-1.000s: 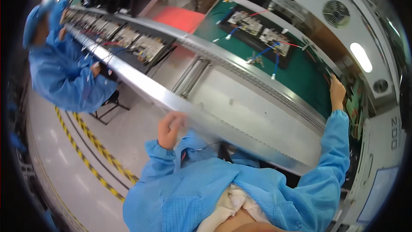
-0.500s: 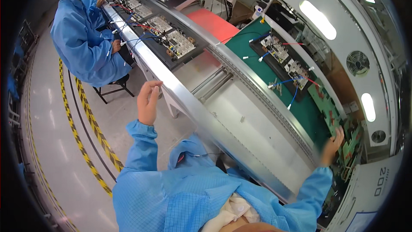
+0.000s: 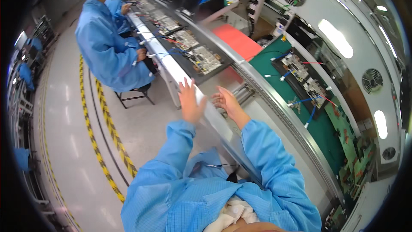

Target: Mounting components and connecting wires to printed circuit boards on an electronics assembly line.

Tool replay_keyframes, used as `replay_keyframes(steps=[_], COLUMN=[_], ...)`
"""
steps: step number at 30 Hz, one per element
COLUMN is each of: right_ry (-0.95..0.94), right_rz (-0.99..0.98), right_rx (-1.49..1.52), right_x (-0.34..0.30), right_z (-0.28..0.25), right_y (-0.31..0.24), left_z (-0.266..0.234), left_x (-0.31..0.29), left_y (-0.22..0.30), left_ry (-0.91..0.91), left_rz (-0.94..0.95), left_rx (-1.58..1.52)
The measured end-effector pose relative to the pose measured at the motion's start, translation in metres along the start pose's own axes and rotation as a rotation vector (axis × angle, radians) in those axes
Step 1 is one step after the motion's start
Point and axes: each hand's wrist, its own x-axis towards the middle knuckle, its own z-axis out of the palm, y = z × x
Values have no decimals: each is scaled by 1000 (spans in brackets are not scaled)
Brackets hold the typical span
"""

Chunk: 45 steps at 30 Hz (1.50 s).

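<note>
My left hand [image 3: 191, 102] is over the near metal rail [image 3: 210, 114] of the conveyor line, its fingers spread and nothing in it. A short way to its right, over the conveyor bed, my right hand [image 3: 231, 104] has loosely bent fingers held apart, also with nothing in them. The two hands do not touch. Beyond them a black tray [image 3: 216, 69] on the line carries a pale circuit board [image 3: 205, 59] with parts and wires. Whether my left fingers touch the rail, I cannot tell.
On the green mat [image 3: 274, 66] across the line lies a black tray holding boards [image 3: 315, 90] with blue and red wires. Green circuit boards [image 3: 356, 159] are piled at the far right. A seated co-worker [image 3: 111, 51] in blue works at the left side. Metal rollers [image 3: 244, 94] cross the conveyor gap.
My right hand has swung left from the green boards to the near rail, beside my left hand. My left hand has moved right, and its fingers have spread. The view has shifted.
</note>
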Motion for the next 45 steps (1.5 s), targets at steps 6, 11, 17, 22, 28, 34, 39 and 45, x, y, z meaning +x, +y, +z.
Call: replay_keyframes(steps=[6,11,17,22,28,34,39,45], right_ry=[-25,24,21,41,38,41,58,24], right_rz=[3,-113,-163,-89,-38,42,120,284], right_rx=[188,137,-10,69,101,75,19,-42], right_x=[67,81,79,58,28,-21,-70,-119], right_z=[54,61,55,46,34,-7,-67,-132], right_y=[19,43,37,40,30,30,24,13], left_z=[-21,-43,-40,-43,-40,-95,-131,-160], left_x=[-35,-35,-36,-42,-42,-55,-82,-40], left_y=[9,12,15,20,24,37,-7,16], left_ry=[-201,-264,-249,-274,-303,-471,-22,196], left_rz=[23,-37,-55,-74,-56,-117,-161,-126], left_rx=[-20,29,36,58,1,-292,-564,-421])
